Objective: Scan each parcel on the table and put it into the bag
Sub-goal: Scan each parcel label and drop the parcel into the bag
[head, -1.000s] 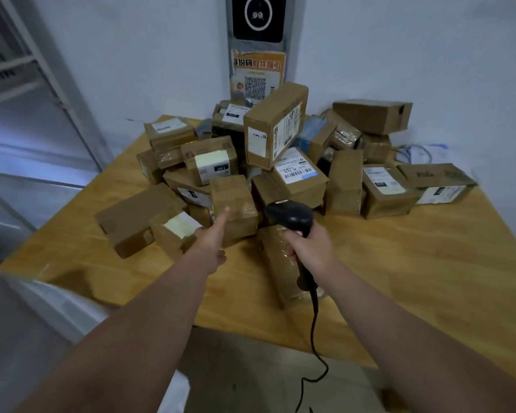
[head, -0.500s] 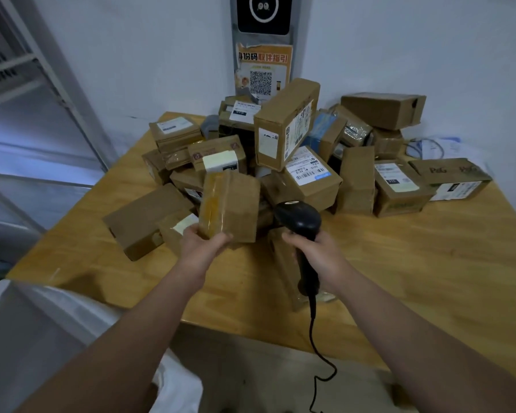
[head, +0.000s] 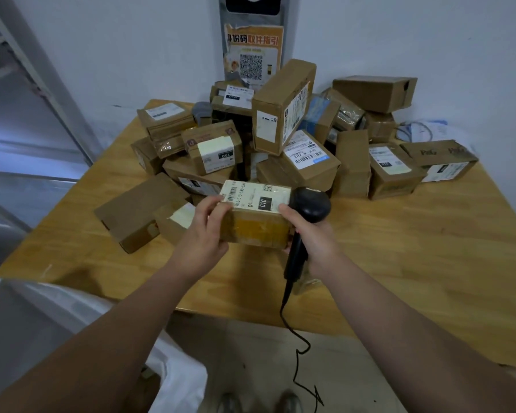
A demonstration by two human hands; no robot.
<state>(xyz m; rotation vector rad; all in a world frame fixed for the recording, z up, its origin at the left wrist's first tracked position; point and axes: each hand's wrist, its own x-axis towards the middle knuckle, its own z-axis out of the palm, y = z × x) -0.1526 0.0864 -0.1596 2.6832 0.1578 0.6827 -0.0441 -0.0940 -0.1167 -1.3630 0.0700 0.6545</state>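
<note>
Holding a small brown parcel [head: 256, 231] in the air over the near part of the wooden table [head: 399, 263], with its white label [head: 255, 198] facing up; gripping the parcel's left end with the left hand [head: 203, 234], fingers curled round that end and onto the top edge; clamping the right hand [head: 313, 236] round the handle of a black scanner [head: 310, 201], while resting one fingertip [head: 283, 208] on the parcel's top right corner; setting the scanner's head just beside the parcel's right end, touching it or not, cannot tell which; hovering just in front of the heap of parcels [head: 280, 114] piled at the far side of the table; trailing a black cable [head: 295, 338] from the scanner handle down past the table's near edge; showing a white bag [head: 72, 323] at the lower left, below the table's near edge and well apart from the held parcel; showing a poster [head: 252, 55] with a square code on the wall behind the heap.
</note>
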